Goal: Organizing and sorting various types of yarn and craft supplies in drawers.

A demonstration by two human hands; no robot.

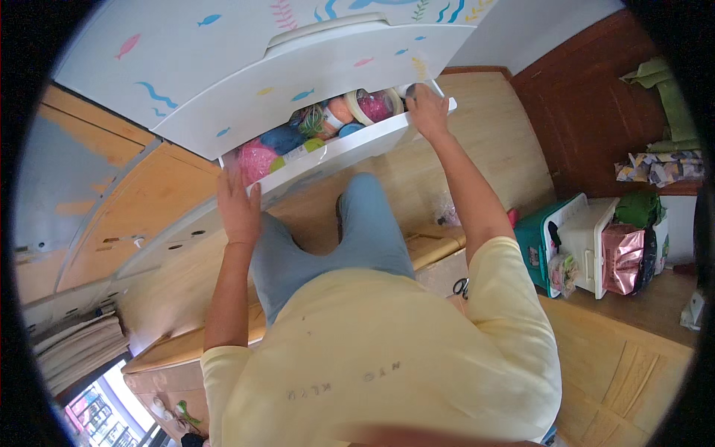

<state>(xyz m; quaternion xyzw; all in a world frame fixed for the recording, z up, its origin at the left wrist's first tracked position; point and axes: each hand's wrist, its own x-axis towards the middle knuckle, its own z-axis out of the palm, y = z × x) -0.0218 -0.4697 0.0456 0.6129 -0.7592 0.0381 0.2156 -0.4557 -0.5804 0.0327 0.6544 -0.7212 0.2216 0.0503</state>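
Note:
A white drawer (357, 137) stands partly pulled out of a white cabinet with painted fish. At its left end my left hand (239, 207) lies with the fingers over the rim. My right hand (427, 112) is at the right end, its fingers curled over the front edge. Inside are a pink yarn ball (257, 159), dark blue yarn (283, 138), green-striped yarn (311, 120), peach yarn (339, 112) and a cream ring-shaped roll (380, 106) around something magenta. The fingertips of the left hand partly blur against the pink yarn.
Wooden cabinet doors (111, 207) adjoin the drawer unit at the left. My knees are just below the drawer. To the right stand a teal and white plastic bin (536, 240) and a shiny pink bag (623, 258). Black-handled scissors (461, 287) lie beside my right sleeve.

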